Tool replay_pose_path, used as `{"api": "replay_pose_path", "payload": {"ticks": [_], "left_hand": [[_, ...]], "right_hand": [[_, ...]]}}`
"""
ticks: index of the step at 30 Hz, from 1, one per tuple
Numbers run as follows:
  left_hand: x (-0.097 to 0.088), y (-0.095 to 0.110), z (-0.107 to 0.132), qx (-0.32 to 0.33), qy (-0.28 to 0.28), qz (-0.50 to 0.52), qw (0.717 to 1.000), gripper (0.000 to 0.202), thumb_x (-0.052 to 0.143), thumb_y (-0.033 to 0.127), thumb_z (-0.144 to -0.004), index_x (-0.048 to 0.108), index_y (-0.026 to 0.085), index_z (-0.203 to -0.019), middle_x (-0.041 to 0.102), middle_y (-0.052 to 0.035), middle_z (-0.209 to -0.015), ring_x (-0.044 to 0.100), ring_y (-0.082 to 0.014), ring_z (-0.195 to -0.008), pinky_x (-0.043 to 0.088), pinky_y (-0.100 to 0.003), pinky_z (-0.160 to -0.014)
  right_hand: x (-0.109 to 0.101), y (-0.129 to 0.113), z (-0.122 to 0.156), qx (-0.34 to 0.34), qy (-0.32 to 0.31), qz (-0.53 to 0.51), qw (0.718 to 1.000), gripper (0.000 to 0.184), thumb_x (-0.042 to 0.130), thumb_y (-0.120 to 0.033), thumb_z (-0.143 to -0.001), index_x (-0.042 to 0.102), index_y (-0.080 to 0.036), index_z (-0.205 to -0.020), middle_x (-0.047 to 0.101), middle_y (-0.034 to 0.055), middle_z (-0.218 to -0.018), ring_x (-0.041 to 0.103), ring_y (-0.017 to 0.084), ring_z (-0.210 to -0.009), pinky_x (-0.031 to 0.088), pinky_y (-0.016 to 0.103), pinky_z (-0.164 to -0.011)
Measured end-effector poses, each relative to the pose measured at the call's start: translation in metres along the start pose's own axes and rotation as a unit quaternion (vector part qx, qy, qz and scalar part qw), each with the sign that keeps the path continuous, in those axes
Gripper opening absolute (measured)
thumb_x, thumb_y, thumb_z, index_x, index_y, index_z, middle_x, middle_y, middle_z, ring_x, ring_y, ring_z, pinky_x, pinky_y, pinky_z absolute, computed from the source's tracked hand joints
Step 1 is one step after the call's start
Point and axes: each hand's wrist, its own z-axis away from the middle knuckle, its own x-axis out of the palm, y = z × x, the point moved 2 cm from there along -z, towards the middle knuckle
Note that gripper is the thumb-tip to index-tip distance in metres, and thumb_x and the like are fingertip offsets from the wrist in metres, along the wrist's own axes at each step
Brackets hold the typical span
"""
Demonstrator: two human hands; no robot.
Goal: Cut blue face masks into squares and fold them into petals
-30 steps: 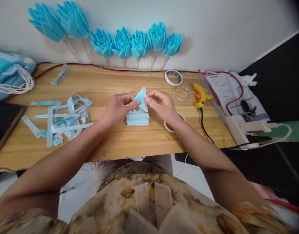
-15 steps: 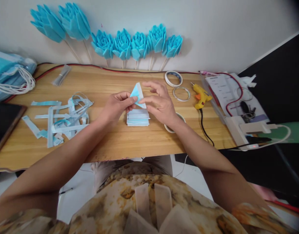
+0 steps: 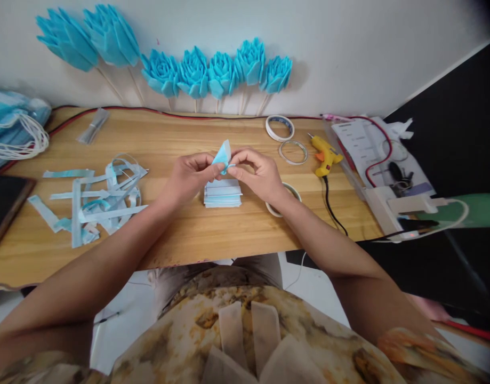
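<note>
Between my two hands is a small folded piece of blue and white mask fabric (image 3: 221, 153), its white tip pointing up. My left hand (image 3: 191, 172) is closed, pinching the piece's lower left side between thumb and fingers. From the other side, my right hand (image 3: 258, 172) pinches the lower right corner, bending it inward. Just below the hands lies a stack of cut blue-and-white mask pieces (image 3: 223, 197) on the wooden table (image 3: 181, 234); its upper part is partly hidden by the fingers.
Cut mask strips (image 3: 96, 197) lie in a loose heap at left, near a dark tablet (image 3: 7, 205). Tape rolls (image 3: 280, 128) and a yellow glue gun (image 3: 325, 154) are at right, beside a power strip (image 3: 388, 208). Several blue fabric flowers (image 3: 192, 72) lean against the wall.
My right hand's fingers have come down from being spread and now pinch the fabric's right corner. The flat triangle is now bent there. The whole view has shifted slightly.
</note>
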Motion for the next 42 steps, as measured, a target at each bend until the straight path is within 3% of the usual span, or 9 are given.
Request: {"api": "replay_pose_path", "payload": {"ticks": [5, 12, 16, 19, 26, 42], "left_hand": [[0.0, -0.001, 0.0, 0.002, -0.011, -0.016, 1.0, 0.031, 0.078, 0.045, -0.078, 0.065, 0.019, -0.067, 0.064, -0.0001, -0.065, 0.053, -0.0112, -0.059, 0.04, -0.026, -0.057], [0.0, -0.003, -0.001, 0.0, -0.006, -0.015, 1.0, 0.029, 0.078, 0.043, -0.078, 0.067, 0.019, -0.066, 0.065, 0.0005, -0.063, 0.051, -0.0101, -0.057, 0.039, -0.025, -0.056], [-0.001, -0.001, 0.0, 0.005, -0.008, -0.029, 1.0, 0.031, 0.078, 0.045, -0.078, 0.067, 0.019, -0.065, 0.064, 0.0006, -0.062, 0.051, -0.01, -0.057, 0.039, -0.024, -0.055], [-0.001, -0.001, 0.002, 0.009, -0.007, -0.042, 0.999, 0.031, 0.077, 0.046, -0.08, 0.069, 0.019, -0.068, 0.064, 0.0007, -0.063, 0.051, -0.0101, -0.057, 0.037, -0.024, -0.054], [0.0, -0.001, 0.001, 0.02, -0.013, -0.032, 0.999, 0.03, 0.079, 0.046, -0.08, 0.069, 0.018, -0.073, 0.067, -0.0002, -0.069, 0.055, -0.0106, -0.061, 0.041, -0.024, -0.057], [-0.001, -0.005, -0.002, -0.008, -0.031, -0.052, 0.998, 0.031, 0.074, 0.04, -0.08, 0.061, 0.017, -0.065, 0.059, 0.0016, -0.06, 0.047, -0.0079, -0.053, 0.035, -0.022, -0.052]], "right_hand": [[0.003, 0.007, 0.0, 0.051, 0.003, -0.051, 0.997, 0.026, 0.076, -0.044, -0.084, 0.063, -0.022, -0.091, 0.068, -0.0014, -0.089, 0.063, 0.014, -0.084, 0.051, 0.031, -0.083], [0.003, 0.013, 0.0, 0.088, 0.003, -0.108, 0.99, 0.049, 0.078, -0.039, -0.082, 0.062, -0.026, -0.126, 0.069, -0.0028, -0.086, 0.065, 0.014, -0.081, 0.053, 0.03, -0.079], [0.003, 0.013, -0.001, 0.083, -0.015, -0.124, 0.989, 0.029, 0.076, -0.041, -0.083, 0.072, -0.021, -0.104, 0.072, -0.0004, -0.091, 0.064, 0.013, -0.084, 0.052, 0.03, -0.081], [0.003, 0.012, -0.002, 0.089, -0.01, -0.12, 0.989, 0.026, 0.077, -0.042, -0.081, 0.073, -0.02, -0.094, 0.072, -0.0007, -0.087, 0.063, 0.013, -0.08, 0.052, 0.029, -0.078], [0.005, 0.009, -0.001, 0.094, -0.018, -0.131, 0.987, 0.029, 0.078, -0.045, -0.082, 0.071, -0.021, -0.096, 0.074, 0.0002, -0.09, 0.066, 0.014, -0.083, 0.053, 0.029, -0.081], [0.005, 0.013, 0.0, 0.087, -0.031, -0.139, 0.986, 0.027, 0.078, -0.044, -0.083, 0.073, -0.021, -0.096, 0.076, -0.0003, -0.091, 0.067, 0.013, -0.083, 0.054, 0.029, -0.082]]}}
